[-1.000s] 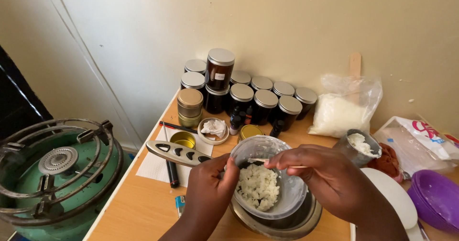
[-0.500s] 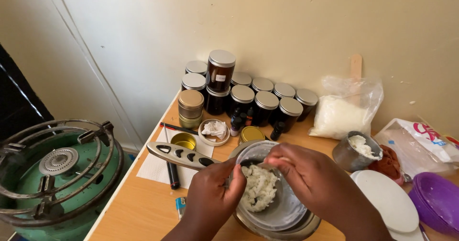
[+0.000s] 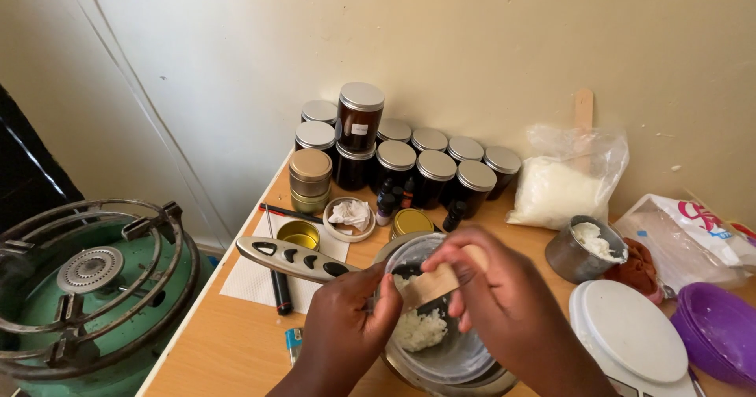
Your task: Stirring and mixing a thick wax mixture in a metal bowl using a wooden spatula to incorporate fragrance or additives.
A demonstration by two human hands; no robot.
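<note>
Both hands are closed on their things, the left hand [image 3: 346,330] on the rim of the clear bowl [image 3: 441,350] at the wooden table's [image 3: 228,350] front and the right hand [image 3: 504,306] around a wooden stick [image 3: 429,285], white wax flakes [image 3: 417,330] apparently being stirred, steady bracing being called for.

I see a clear bag [image 3: 563,180] of white flakes against the wall, a white printed bag [image 3: 683,231] (red markings) right of it, and dark labelled jars [image 3: 409,157].
</note>
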